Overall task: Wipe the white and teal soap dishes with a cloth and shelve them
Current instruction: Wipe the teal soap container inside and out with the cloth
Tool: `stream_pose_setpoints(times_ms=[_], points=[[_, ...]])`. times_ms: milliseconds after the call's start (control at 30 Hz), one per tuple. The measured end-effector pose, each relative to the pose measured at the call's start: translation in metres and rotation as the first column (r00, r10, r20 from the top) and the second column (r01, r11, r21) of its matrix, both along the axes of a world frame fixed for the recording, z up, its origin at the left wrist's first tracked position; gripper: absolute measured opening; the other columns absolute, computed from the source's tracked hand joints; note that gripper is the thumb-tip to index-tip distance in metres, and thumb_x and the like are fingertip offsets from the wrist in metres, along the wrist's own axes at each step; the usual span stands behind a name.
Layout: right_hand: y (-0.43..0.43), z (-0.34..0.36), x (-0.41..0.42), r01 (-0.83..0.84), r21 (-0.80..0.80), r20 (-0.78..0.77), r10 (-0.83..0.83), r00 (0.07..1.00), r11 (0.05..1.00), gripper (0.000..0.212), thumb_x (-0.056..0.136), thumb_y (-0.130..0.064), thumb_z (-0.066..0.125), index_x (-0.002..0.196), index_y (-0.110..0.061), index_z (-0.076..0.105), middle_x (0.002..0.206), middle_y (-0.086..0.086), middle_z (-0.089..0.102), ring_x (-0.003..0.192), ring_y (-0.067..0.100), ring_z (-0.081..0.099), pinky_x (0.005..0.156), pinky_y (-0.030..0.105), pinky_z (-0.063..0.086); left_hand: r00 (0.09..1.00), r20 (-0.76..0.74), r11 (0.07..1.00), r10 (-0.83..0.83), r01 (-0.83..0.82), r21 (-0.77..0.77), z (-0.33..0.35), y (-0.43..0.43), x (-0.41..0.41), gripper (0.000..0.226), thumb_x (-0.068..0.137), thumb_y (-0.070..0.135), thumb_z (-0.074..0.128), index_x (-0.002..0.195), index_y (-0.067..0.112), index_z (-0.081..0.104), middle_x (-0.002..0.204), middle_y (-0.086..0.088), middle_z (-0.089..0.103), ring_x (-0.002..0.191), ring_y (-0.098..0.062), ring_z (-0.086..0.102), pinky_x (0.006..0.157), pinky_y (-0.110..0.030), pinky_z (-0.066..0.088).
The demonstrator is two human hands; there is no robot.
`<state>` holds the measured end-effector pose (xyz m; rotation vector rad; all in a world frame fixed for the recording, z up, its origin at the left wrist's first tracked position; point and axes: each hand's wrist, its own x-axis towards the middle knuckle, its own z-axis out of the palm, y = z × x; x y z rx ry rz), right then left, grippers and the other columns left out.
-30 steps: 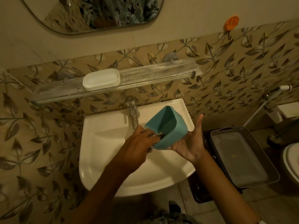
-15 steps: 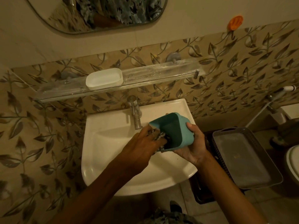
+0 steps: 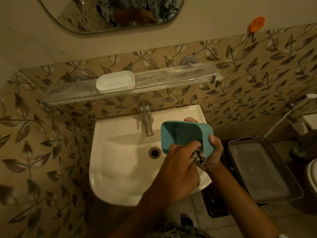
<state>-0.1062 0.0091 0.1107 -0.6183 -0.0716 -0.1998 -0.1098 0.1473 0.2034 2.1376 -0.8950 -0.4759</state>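
Note:
The teal soap dish (image 3: 181, 134) is tilted on its side above the right part of the white sink (image 3: 123, 162), its hollow facing me. My right hand (image 3: 213, 152) grips it, thumb on the near rim and fingertips showing past the far edge. My left hand (image 3: 178, 167) holds a patterned cloth (image 3: 199, 156) bunched against the dish's lower inside corner. The white soap dish (image 3: 115, 81) sits on the glass shelf (image 3: 171, 77) above the tap, towards the shelf's left half.
A chrome tap (image 3: 147, 117) stands at the back of the sink, close to the teal dish. A grey tray (image 3: 262, 170) lies on a dark basket to the right. A mirror (image 3: 111, 12) hangs above, and an orange hook (image 3: 256, 24) is on the wall.
My right hand went from a flat palm under the teal dish to a grip around it. The cloth moved to the dish's lower corner, and the view shifted closer.

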Motion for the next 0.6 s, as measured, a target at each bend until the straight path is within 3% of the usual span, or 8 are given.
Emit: stream_pose_setpoints(times_ms=[67, 133, 233, 300, 367, 467, 600], points=[[-0.006, 0.001, 0.000, -0.003, -0.009, 0.021, 0.003, 1.000, 1.000, 0.075, 0.067, -0.045, 0.073, 0.127, -0.006, 0.051, 0.113, 0.017, 0.062, 0.101, 0.028, 0.062, 0.085, 0.036, 0.055, 0.999, -0.037, 0.999, -0.034, 0.034, -0.013, -0.001, 0.000, 0.002, 0.045, 0.088, 0.007, 0.046, 0.120, 0.039, 0.044, 0.118, 0.002, 0.043, 0.104, -0.006, 0.040, 0.079, 0.000, 0.031], [-0.010, 0.002, -0.001, -0.030, -0.035, 0.022, 0.031, 0.999, 0.999, 0.078, 0.067, -0.044, 0.074, 0.130, -0.006, 0.048, 0.115, 0.018, 0.059, 0.103, 0.029, 0.061, 0.084, 0.037, 0.055, 0.998, 0.002, 0.997, -0.070, 0.070, 0.037, -0.007, 0.004, 0.006, 0.048, 0.087, 0.006, 0.049, 0.125, 0.035, 0.045, 0.125, 0.000, 0.044, 0.115, -0.011, 0.041, 0.093, -0.010, 0.036], [-0.015, 0.001, -0.003, -0.084, -0.026, 0.056, 0.085, 0.995, 0.996, 0.079, 0.070, -0.043, 0.073, 0.132, -0.004, 0.044, 0.117, 0.021, 0.055, 0.104, 0.031, 0.059, 0.085, 0.040, 0.055, 0.962, 0.256, 0.973, -0.092, 0.033, 0.229, -0.019, 0.008, 0.020, 0.056, 0.085, 0.007, 0.058, 0.135, 0.026, 0.043, 0.137, 0.001, 0.045, 0.128, -0.016, 0.036, 0.106, -0.033, 0.037], [-0.017, 0.003, -0.003, -0.092, -0.046, 0.060, 0.095, 0.994, 0.995, 0.078, 0.072, -0.043, 0.072, 0.132, -0.004, 0.043, 0.118, 0.020, 0.054, 0.106, 0.032, 0.057, 0.087, 0.041, 0.053, 0.899, 0.419, 0.942, -0.128, -0.021, 0.334, -0.021, 0.007, 0.028, 0.056, 0.085, 0.010, 0.058, 0.136, 0.027, 0.041, 0.142, 0.003, 0.043, 0.131, -0.018, 0.033, 0.103, -0.034, 0.036], [-0.018, 0.005, -0.002, -0.083, -0.072, 0.066, 0.088, 0.994, 0.994, 0.077, 0.072, -0.044, 0.070, 0.132, -0.004, 0.043, 0.119, 0.019, 0.054, 0.107, 0.032, 0.055, 0.089, 0.041, 0.051, 0.859, 0.482, 0.923, -0.172, -0.031, 0.383, -0.021, 0.002, 0.028, 0.056, 0.086, 0.011, 0.058, 0.136, 0.027, 0.039, 0.145, 0.002, 0.041, 0.131, -0.020, 0.032, 0.100, -0.034, 0.037], [-0.020, 0.007, 0.000, -0.073, -0.099, 0.061, 0.079, 0.995, 0.992, 0.078, 0.072, -0.046, 0.070, 0.131, -0.003, 0.043, 0.119, 0.019, 0.054, 0.107, 0.032, 0.054, 0.089, 0.041, 0.050, 0.919, 0.389, 0.950, -0.068, -0.059, 0.306, -0.019, -0.001, 0.019, 0.054, 0.085, 0.010, 0.059, 0.135, 0.023, 0.043, 0.142, 0.000, 0.042, 0.131, -0.021, 0.033, 0.103, -0.039, 0.040], [-0.015, 0.007, 0.001, -0.083, -0.118, 0.053, 0.089, 0.995, 0.990, 0.074, 0.073, -0.045, 0.069, 0.129, -0.004, 0.045, 0.113, 0.018, 0.057, 0.100, 0.028, 0.058, 0.084, 0.038, 0.052, 0.995, 0.069, 0.996, 0.072, -0.076, 0.050, -0.002, -0.005, 0.008, 0.042, 0.087, 0.007, 0.050, 0.126, 0.021, 0.048, 0.131, -0.005, 0.044, 0.123, -0.019, 0.042, 0.102, -0.037, 0.044]])
